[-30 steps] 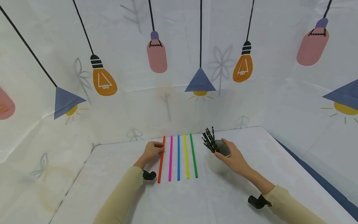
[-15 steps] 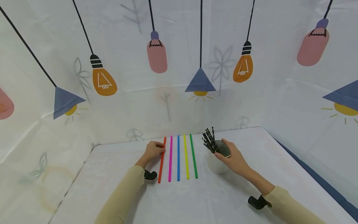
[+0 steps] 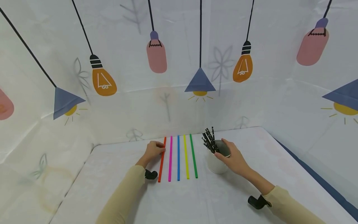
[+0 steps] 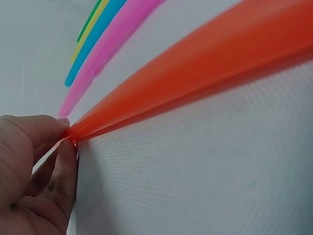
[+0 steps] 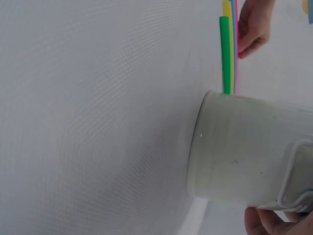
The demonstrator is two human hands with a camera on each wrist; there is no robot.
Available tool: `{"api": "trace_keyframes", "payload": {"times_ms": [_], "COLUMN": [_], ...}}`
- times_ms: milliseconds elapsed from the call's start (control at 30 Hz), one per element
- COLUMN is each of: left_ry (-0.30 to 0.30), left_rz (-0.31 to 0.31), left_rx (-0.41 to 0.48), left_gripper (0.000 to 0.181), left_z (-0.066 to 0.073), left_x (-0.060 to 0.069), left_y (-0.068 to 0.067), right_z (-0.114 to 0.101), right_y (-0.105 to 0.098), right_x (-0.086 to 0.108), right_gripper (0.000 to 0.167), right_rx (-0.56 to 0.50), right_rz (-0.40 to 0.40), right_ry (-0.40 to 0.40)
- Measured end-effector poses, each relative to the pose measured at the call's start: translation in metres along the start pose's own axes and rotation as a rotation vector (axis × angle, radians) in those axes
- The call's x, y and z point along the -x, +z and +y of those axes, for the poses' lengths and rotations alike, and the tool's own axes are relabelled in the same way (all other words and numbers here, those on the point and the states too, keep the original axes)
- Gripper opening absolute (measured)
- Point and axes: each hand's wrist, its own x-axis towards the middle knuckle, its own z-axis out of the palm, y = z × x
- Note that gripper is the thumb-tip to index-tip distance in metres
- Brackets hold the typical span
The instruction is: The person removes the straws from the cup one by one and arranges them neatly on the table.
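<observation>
White-covered table (image 3: pixel 109 161) bears the pale container (image 3: pixel 214 165), upright to the right of a straw row, its rim grasped by the right hand (image 3: pixel 235 157); the left hand (image 3: pixel 152 151) pinches the orange straw (image 3: pixel 161 168), leftmost in that row, between thumb and fingers. Progress, as judged: row nearly complete, with the pink straw (image 3: pixel 170 161), blue straw (image 3: pixel 178 158), yellow straw (image 3: pixel 186 158) and green straw (image 3: pixel 194 158) spaced apart and free of either hand, only the orange unreleased. Speckled black straws (image 3: pixel 209 141) lean inside the container, none laid out.

Red straw (image 3: pixel 161 163), white-speckled black straws (image 3: pixel 210 141)
</observation>
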Motion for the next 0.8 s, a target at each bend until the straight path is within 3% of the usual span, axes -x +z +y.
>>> {"api": "trace_keyframes", "payload": {"times_ms": [267, 500, 633, 800], "left_ry": [0.015, 0.017, 0.044, 0.128], "left_rz": [0.004, 0.055, 0.068, 0.079], "left_rx": [0.016, 0.037, 0.053, 0.119], "left_gripper": [0.021, 0.022, 0.022, 0.022], "left_z": [-0.003, -0.011, -0.009, 0.001], "left_x": [0.0, 0.006, 0.014, 0.023], "left_y": [-0.002, -0.007, -0.009, -0.009], "right_z": [0.0, 0.0, -0.001, -0.003], "right_y": [0.0, 0.002, 0.0, -0.001], "right_x": [0.0, 0.001, 0.001, 0.001], "right_gripper": [0.082, 0.081, 0.081, 0.081], "right_rx": [-0.008, 0.005, 0.01, -0.002], "right_rz": [-0.003, -0.004, 0.0, 0.001], "right_ry": [0.004, 0.001, 0.001, 0.004]}}
